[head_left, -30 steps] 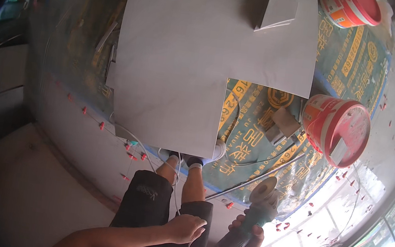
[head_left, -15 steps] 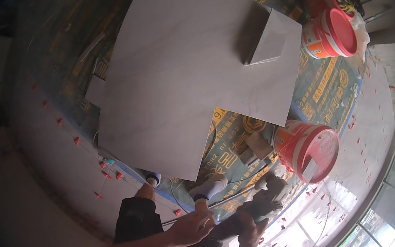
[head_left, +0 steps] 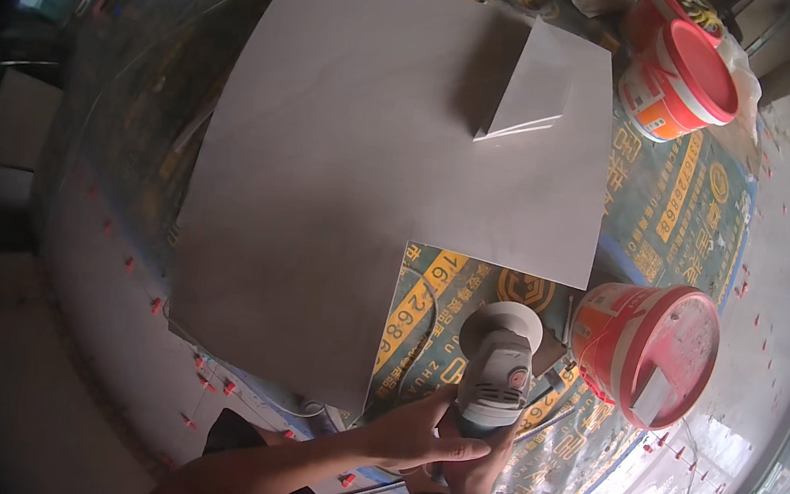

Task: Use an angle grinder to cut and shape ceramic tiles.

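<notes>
An angle grinder (head_left: 495, 382) with a round pale disc (head_left: 502, 331) at its far end is in both my hands. My right hand (head_left: 482, 474) wraps round its body from the right. From the left, my left hand (head_left: 429, 436) closes on the same body, its thumb lying across it. The disc is beside the notch in a large grey-white tile (head_left: 349, 140), apart from the notch edges. Stacked white tile offcuts (head_left: 540, 80) stand tilted on the tile's far right part.
A red lidded bucket (head_left: 643, 353) stands right of the grinder, a tile scrap (head_left: 652, 396) on its lid. Another red bucket (head_left: 681, 83) is farther back. Green printed sheeting (head_left: 690, 228) covers the floor. Red tile levelling clips (head_left: 229, 387) line nearby floor joints. Cables run near my feet.
The grinder has come up and forward from low on the right to beside the tile notch. My left hand, apart from it before, now grips it too.
</notes>
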A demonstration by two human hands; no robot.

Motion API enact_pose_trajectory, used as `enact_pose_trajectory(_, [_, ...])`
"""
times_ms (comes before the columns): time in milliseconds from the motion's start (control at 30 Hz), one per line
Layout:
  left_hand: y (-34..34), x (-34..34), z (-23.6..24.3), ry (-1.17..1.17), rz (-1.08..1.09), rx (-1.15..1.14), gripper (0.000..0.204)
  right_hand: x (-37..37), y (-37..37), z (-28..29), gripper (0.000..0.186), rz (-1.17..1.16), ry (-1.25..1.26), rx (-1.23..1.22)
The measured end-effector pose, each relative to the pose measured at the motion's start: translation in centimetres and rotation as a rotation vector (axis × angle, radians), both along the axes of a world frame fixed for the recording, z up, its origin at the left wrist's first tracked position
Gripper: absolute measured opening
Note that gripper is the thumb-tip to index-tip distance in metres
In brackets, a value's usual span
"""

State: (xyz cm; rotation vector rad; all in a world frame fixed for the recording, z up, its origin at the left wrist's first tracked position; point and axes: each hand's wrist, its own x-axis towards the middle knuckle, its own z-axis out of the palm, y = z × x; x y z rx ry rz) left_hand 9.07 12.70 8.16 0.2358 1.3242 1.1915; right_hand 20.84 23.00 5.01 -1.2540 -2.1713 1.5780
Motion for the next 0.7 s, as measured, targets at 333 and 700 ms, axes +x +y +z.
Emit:
enact_pose_trajectory(333, [-3.5,3.9,4.2,-0.045,0.194,-0.053,0.07,1.5,-1.9,5.4,0.057,0.026,-0.054,-0.151])
enact_pose_trajectory(700, [-12.3,4.0,20.1,0.616,-0.129,-0.209,0.092,-0.1,-7.5,16.6,0.042,-0.547,0.339,-1.404])
